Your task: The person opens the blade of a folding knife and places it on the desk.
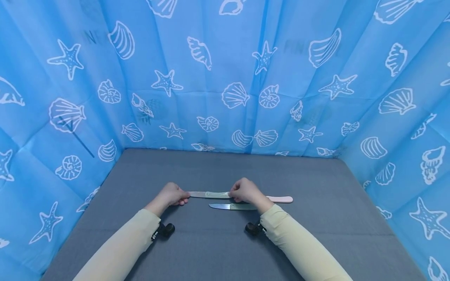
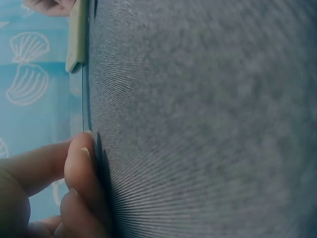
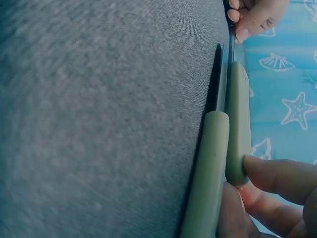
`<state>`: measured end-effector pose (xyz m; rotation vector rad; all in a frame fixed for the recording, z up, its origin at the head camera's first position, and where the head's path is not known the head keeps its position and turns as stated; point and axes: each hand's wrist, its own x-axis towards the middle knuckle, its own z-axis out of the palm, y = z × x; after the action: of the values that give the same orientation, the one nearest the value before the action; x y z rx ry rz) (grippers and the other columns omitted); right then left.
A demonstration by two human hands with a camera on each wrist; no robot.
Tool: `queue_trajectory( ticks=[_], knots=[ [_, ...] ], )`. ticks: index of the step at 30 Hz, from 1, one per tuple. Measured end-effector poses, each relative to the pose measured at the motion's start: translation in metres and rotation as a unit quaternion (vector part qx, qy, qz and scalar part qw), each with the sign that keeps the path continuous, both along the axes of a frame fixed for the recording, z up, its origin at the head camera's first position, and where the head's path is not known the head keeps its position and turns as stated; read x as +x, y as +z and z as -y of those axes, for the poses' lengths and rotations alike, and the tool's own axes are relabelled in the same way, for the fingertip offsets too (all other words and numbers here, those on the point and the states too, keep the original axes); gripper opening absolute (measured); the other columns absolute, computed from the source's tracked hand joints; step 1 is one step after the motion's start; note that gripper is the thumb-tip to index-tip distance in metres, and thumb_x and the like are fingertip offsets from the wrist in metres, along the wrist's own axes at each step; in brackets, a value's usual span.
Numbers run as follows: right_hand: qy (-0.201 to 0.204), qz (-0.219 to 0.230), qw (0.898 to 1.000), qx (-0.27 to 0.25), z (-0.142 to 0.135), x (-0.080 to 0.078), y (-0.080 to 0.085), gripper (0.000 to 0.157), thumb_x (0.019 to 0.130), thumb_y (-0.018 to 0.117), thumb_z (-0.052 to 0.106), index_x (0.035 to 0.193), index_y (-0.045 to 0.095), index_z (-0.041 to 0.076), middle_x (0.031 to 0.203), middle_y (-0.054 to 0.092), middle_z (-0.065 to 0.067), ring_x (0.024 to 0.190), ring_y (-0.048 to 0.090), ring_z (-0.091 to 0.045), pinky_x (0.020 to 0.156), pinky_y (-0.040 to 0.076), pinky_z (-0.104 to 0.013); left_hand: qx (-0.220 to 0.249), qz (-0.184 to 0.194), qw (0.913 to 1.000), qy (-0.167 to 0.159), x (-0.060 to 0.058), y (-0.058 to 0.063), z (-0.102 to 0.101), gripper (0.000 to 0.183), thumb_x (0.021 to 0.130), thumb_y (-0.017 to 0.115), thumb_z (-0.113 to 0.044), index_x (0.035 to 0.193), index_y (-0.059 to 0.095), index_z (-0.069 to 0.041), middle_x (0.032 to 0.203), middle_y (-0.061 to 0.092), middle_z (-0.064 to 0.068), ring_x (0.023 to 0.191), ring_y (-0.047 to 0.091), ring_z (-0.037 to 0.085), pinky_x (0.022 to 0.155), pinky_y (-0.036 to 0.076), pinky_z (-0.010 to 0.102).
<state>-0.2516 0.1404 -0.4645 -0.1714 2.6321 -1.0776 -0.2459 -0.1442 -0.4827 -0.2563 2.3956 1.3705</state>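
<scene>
A knife with a pale green handle [image 1: 217, 195] lies crosswise between both hands, its blade pointing left. My left hand [image 1: 172, 194] pinches the tip of that blade between thumb and fingers. At the other end, my right hand [image 1: 247, 190] pinches the butt of the handle, with the thumb [image 3: 267, 171] on one side and fingers on the other. A second green-handled knife [image 1: 242, 207] lies nearer on the table, parallel, blade also to the left; the right wrist partly covers its handle. Beyond the right wrist shows a pink handle [image 1: 280, 199], its left part hidden behind that hand.
Everything lies on a grey cloth-covered table [image 1: 197, 249]. A blue curtain [image 1: 218, 78] printed with white shells and starfish surrounds the back and sides. Black wrist devices [image 1: 168, 230] sit under the cuffs of both pale sleeves [image 1: 123, 246].
</scene>
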Motion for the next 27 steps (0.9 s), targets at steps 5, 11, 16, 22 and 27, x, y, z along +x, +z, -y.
queue_trajectory(
  ticks=[5,11,16,22,27],
  knots=[
    [-0.005,-0.003,1.000,0.016,0.002,-0.001,0.000,0.012,0.089,0.076,0.014,0.081,0.073,0.005,0.070,0.068,-0.001,0.062,0.065,-0.011,0.060,0.055,-0.028,-0.029,0.008,0.9995,-0.008,-0.004,-0.001,0.001,0.024,0.096,0.070,-0.018,0.080,0.070,0.000,0.060,0.065,0.001,0.046,0.055,0.004,0.045,0.041,0.018],
    [-0.011,-0.009,1.000,0.024,0.003,-0.002,0.001,0.013,0.089,0.077,0.013,0.078,0.073,0.006,0.067,0.067,-0.001,0.061,0.065,-0.012,0.060,0.054,-0.028,-0.053,0.014,0.9985,-0.009,-0.008,-0.003,0.003,0.028,0.095,0.071,-0.022,0.073,0.071,-0.004,0.061,0.066,0.002,0.047,0.056,0.007,0.046,0.042,0.020],
    [-0.014,-0.009,1.000,0.013,0.001,-0.001,0.002,0.013,0.090,0.076,0.014,0.080,0.073,0.006,0.071,0.069,-0.001,0.064,0.066,-0.013,0.062,0.055,-0.030,-0.068,-0.008,0.9975,-0.018,-0.004,-0.003,0.004,0.032,0.095,0.071,-0.025,0.070,0.070,-0.005,0.061,0.066,0.004,0.048,0.056,0.009,0.047,0.042,0.022],
    [-0.020,-0.008,0.999,-0.042,-0.011,0.004,0.005,0.010,0.093,0.072,0.010,0.086,0.073,0.002,0.080,0.069,-0.005,0.070,0.069,-0.016,0.067,0.059,-0.033,-0.076,-0.051,0.9953,-0.031,0.007,-0.007,0.005,0.031,0.096,0.070,-0.025,0.070,0.070,-0.007,0.063,0.067,0.004,0.052,0.058,0.012,0.052,0.047,0.026],
    [-0.017,-0.019,0.998,-0.063,-0.027,0.012,0.018,0.011,0.095,0.069,0.009,0.091,0.073,-0.001,0.084,0.070,-0.011,0.073,0.071,-0.020,0.070,0.059,-0.038,-0.074,-0.096,0.9923,-0.026,0.015,-0.006,0.009,0.028,0.097,0.067,-0.026,0.077,0.069,-0.006,0.067,0.068,0.001,0.060,0.062,0.014,0.059,0.048,0.029]
  ],
)
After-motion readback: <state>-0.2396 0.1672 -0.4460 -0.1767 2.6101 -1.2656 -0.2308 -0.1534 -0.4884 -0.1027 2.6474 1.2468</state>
